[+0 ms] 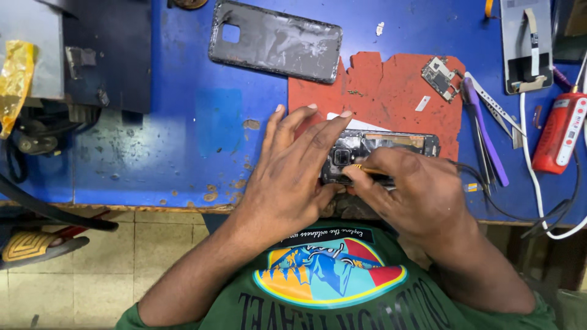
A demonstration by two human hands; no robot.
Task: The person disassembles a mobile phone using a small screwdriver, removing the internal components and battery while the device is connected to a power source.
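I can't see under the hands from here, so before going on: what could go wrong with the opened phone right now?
1. The right hand works a thin yellow-tipped tool beside the camera module of the opened black phone; a slip might scratch it.
2. The phone lies close to the blue bench edge, steadied only by the left hand; it could slide off.
3. The loose small circuit board could get knocked.

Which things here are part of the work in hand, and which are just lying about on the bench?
In hand:
left hand steadying the opened phone
right hand holding a thin yellow-handled tool to it
red mat under the phone

Lying about:
grey back cover
small circuit board
purple pry tool
tweezers
red handheld tool
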